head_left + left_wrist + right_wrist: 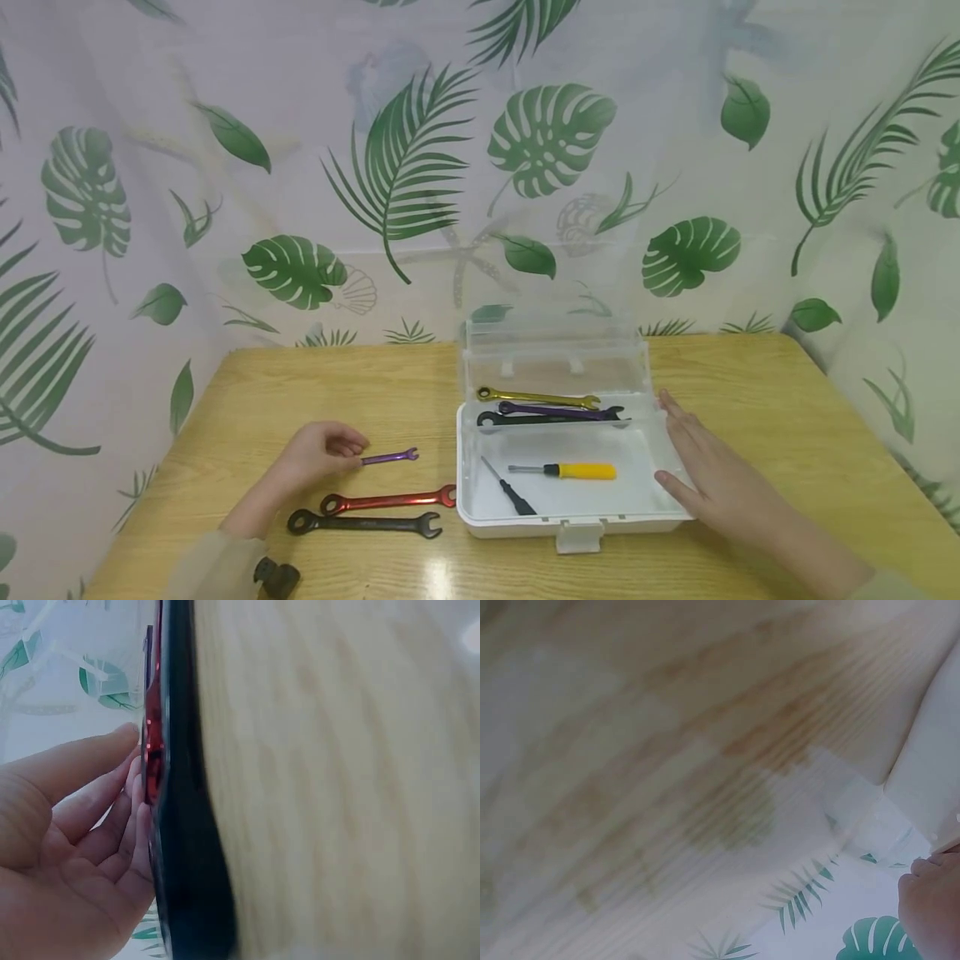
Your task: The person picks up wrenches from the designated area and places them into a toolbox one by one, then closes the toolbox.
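Note:
In the head view my left hand (324, 454) pinches the ring end of a small purple wrench (392, 457), whose open end points right. Fingers and thumb cover that ring end. Just in front of it lie a red wrench (390, 500) and a longer black wrench (366, 523), side by side on the table. My right hand (708, 471) rests against the right wall of a white toolbox (510, 528), fingers extended and thumb over the rim. In the right wrist view, part of that hand (934, 904) shows beside the white box wall (930, 750).
The box's clear lid (555, 337) stands raised. Inside are a gold wrench (540, 397), a purple wrench (555, 410), a black wrench (551, 420), a yellow-handled screwdriver (588, 472) and a black screwdriver (517, 498). A leaf-print cloth (420, 275) hangs behind the wooden table (337, 375).

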The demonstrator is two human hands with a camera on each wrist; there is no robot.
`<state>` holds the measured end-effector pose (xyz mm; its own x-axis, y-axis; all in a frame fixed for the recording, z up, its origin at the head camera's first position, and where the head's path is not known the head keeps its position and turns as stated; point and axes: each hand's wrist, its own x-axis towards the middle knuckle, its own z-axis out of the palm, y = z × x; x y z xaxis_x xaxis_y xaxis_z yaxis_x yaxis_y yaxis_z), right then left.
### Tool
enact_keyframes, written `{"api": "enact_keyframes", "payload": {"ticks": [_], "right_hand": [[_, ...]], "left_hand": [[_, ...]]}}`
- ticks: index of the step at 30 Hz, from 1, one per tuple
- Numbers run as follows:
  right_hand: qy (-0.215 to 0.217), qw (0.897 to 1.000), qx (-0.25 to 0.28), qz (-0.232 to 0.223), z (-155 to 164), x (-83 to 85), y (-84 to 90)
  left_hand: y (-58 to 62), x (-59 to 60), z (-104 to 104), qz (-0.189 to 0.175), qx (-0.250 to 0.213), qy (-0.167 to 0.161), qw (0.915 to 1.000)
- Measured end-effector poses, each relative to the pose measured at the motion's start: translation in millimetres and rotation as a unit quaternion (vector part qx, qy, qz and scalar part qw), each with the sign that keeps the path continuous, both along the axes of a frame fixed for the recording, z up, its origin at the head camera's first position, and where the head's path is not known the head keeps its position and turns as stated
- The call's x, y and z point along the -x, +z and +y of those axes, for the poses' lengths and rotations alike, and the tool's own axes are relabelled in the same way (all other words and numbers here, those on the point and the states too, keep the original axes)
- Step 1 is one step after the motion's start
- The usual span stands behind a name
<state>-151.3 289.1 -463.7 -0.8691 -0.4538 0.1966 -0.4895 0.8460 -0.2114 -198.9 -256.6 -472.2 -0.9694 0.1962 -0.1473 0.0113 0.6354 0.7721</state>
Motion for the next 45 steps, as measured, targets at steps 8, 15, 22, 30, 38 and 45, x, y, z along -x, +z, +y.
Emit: {"api": "enact_keyframes", "payload": {"ticks": [8, 15, 22, 30, 38, 45], "right_hand": [[0.000, 1.000, 0.004, 0.003, 1.1, 0.3, -2.0], [-0.003, 1.000, 0.004, 0.001, 1.0, 1.1, -2.1], [-0.007, 1.000, 0.005, -0.004, 0.9, 0.1, -1.6], [-0.012, 1.000, 0.005, -0.014, 0.4, -0.1, -0.2], [0.002, 1.000, 0.007, 0.016, 1.3, 0.9, -3.9], [-0.007, 1.000, 0.007, -0.004, 0.8, 1.0, -2.5]], "left_hand": [[-1.1, -0.3, 7.2, 0.026, 0.029, -0.009, 0.9992], [-0.7, 0.7, 10.3, 0.026, 0.048, 0.000, 0.9985], [-0.9, 1.6, 11.0, 0.033, 0.056, -0.009, 0.9979], [-1.8, 3.1, 10.4, 0.038, 0.055, -0.018, 0.9976], [-0.6, 3.1, 10.1, 0.041, 0.053, -0.021, 0.9975], [-0.3, 2.1, 9.2, 0.051, 0.060, -0.024, 0.9966]]}}
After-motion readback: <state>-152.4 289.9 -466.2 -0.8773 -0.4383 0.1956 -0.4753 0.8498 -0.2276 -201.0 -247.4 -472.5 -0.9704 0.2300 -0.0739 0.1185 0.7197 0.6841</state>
